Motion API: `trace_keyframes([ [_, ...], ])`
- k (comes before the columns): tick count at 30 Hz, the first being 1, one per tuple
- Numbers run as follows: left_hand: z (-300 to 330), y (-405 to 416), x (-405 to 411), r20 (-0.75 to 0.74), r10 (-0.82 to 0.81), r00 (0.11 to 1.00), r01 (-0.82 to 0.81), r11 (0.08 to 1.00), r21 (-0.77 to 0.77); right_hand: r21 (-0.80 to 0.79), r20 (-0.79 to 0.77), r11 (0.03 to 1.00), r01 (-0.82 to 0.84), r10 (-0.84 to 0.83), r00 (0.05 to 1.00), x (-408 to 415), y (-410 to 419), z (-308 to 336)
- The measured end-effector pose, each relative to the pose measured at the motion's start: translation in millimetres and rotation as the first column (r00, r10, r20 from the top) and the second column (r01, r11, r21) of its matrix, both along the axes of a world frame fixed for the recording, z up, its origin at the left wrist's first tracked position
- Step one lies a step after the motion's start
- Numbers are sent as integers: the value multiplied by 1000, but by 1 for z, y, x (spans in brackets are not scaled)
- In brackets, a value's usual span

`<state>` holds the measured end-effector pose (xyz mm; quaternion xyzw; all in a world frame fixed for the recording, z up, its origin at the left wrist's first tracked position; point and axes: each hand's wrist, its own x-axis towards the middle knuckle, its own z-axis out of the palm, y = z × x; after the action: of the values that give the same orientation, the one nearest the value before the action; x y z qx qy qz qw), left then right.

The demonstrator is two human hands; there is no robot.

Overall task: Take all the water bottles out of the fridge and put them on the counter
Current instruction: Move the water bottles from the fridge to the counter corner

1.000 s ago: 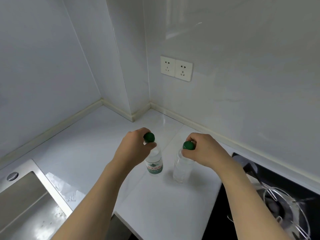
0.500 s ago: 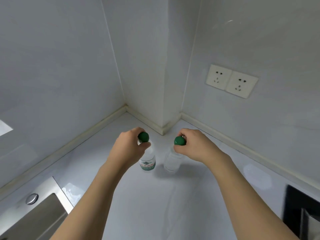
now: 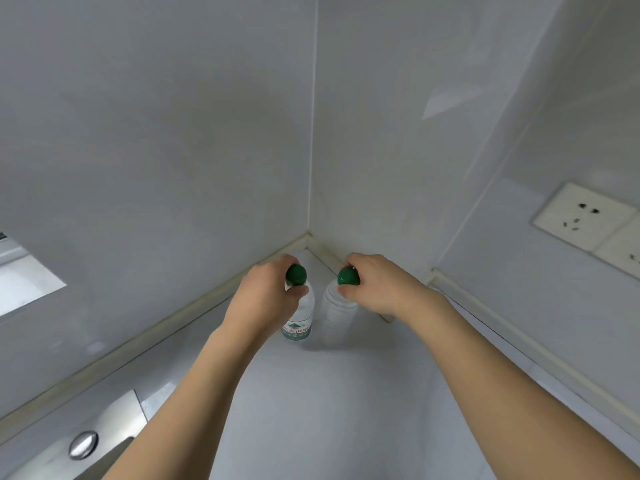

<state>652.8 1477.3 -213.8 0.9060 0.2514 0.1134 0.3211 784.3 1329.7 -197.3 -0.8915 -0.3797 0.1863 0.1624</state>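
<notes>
Near the back corner of the surface (image 3: 329, 410) | left hand (image 3: 266, 299) and right hand (image 3: 381, 289) each curl fingers round a bottle neck, left bottle (image 3: 301, 320), right bottle (image 3: 337, 317) | bottles stand close; letting go crooked could knock one over.

Bottles (image 3: 300, 315) clear plastic, green caps (image 3: 296, 274) glossy; counter (image 3: 329, 403) smooth, glossy; sink (image 3: 104, 441) brushed metal.
</notes>
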Motion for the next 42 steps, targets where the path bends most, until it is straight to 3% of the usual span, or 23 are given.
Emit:
trace_keyframes([
  [11, -15, 56, 56, 16, 57, 998, -57, 998, -2, -106, 134, 977, -184, 198, 971, 67, 89, -9],
  [28, -31, 91, 105, 58, 122, 991, -123, 992, 23, -82, 200, 973, -218, 230, 952, 124, 142, -16],
  [42, -41, 90, 119, 117, 169, 979, -176, 983, 58, 80, 205, 982, -172, 152, 967, 126, 148, -39],
])
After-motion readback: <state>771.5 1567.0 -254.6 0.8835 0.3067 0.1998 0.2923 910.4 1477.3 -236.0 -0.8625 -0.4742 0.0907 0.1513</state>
